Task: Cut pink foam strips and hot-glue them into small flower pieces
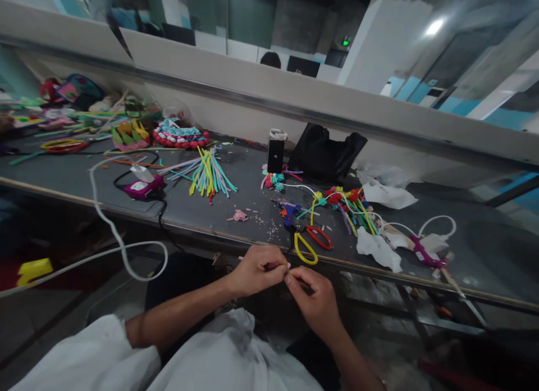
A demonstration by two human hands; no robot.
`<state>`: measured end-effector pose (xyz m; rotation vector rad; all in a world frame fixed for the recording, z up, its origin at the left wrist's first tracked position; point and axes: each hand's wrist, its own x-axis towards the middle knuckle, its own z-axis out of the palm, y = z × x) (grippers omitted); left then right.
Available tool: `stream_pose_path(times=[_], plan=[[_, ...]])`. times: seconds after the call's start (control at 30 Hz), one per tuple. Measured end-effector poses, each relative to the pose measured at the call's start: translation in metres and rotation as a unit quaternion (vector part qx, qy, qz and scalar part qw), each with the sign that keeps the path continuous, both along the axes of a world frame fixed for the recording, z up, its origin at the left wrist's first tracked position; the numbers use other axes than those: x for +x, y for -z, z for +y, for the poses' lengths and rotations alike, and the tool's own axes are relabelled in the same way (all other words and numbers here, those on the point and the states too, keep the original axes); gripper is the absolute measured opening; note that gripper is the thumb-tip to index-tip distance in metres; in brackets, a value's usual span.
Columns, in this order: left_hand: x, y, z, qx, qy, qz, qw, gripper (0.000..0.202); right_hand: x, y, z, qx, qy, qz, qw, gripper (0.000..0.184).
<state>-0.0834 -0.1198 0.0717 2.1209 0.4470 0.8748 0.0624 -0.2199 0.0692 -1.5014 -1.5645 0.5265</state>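
My left hand (257,272) and my right hand (316,301) meet just in front of the table edge, fingertips almost touching. Both pinch a small pale pink pipe cleaner piece (288,266), mostly covered by the fingers. A bit of pink also shows at the far side of the left hand. Beyond the hands, on the table, are scissors with a yellow and a red handle loop (306,250). A blue glue gun (288,212) lies behind them. To its left is a small pink fuzzy shape (240,216) among scattered pale bits.
A fan of yellow and teal pipe cleaners (208,174) lies left of centre. Purple power strips (145,187) with looping white cables sit on both sides. A black phone (275,156) and a black bag (326,152) stand at the back; crumpled white paper (379,249) lies right.
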Motion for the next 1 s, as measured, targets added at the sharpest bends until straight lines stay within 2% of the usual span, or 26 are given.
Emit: stream_pose_path(times=[0.13, 0.27, 0.4, 0.57, 0.73, 0.87, 1.0], plan=[[0.0, 0.006, 0.003, 0.04, 0.022, 0.032, 0.998, 0.017, 0.001, -0.004, -0.004, 0.021, 0.0, -0.077, 0.997, 0.02], [-0.003, 0.003, 0.007, 0.082, 0.076, 0.072, 0.991, 0.01, 0.012, -0.016, -0.002, 0.031, -0.008, -0.145, 0.989, 0.018], [-0.005, -0.003, 0.009, 0.059, 0.13, 0.057, 0.988, 0.014, 0.02, -0.023, 0.008, 0.032, -0.023, -0.114, 0.993, 0.018], [-0.008, -0.002, 0.006, -0.019, 0.079, 0.015, 0.997, 0.021, 0.013, -0.01, 0.015, -0.006, -0.021, 0.006, 1.0, 0.02], [-0.009, 0.001, 0.002, -0.055, 0.037, 0.009, 0.998, 0.024, 0.002, -0.002, 0.011, -0.016, 0.01, 0.049, 0.999, 0.021], [-0.009, -0.002, 0.002, -0.058, 0.024, 0.037, 0.997, 0.025, 0.0, -0.004, 0.011, -0.009, 0.053, 0.044, 0.998, 0.021], [-0.013, -0.005, 0.004, -0.011, 0.052, 0.073, 0.996, 0.023, -0.001, -0.005, 0.012, -0.01, 0.057, 0.039, 0.998, 0.019]])
